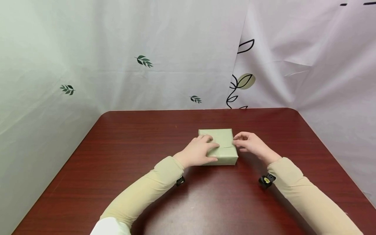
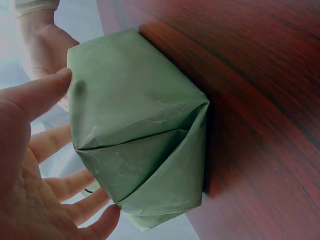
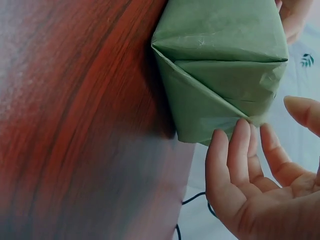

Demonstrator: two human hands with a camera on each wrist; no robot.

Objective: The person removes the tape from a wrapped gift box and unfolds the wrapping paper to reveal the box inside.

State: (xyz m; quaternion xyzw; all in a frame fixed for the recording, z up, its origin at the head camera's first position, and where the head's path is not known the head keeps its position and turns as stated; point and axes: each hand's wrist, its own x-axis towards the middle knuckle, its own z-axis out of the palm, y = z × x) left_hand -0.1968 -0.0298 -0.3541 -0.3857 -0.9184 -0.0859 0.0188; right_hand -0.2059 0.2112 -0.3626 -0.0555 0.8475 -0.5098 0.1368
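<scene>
A box wrapped in pale green paper (image 1: 222,137) lies on the table, a seam running across its top. My left hand (image 1: 199,151) rests on its left part, fingers spread over the top and thumb near the front edge. In the left wrist view, folded paper flaps (image 2: 137,160) close that end of the box. At the opposite end, my right hand (image 1: 252,143) has its fingertips against the folded end flap (image 3: 210,92). The right wrist view shows those fingers fairly straight, with the thumb held apart from the paper.
The reddish-brown wooden table (image 1: 141,140) reaches back to a pale curtain (image 1: 176,39) with leaf prints. Small black devices are strapped at the left wrist (image 1: 180,180) and right wrist (image 1: 266,180). A thin dark cable (image 3: 194,198) shows beyond the table edge.
</scene>
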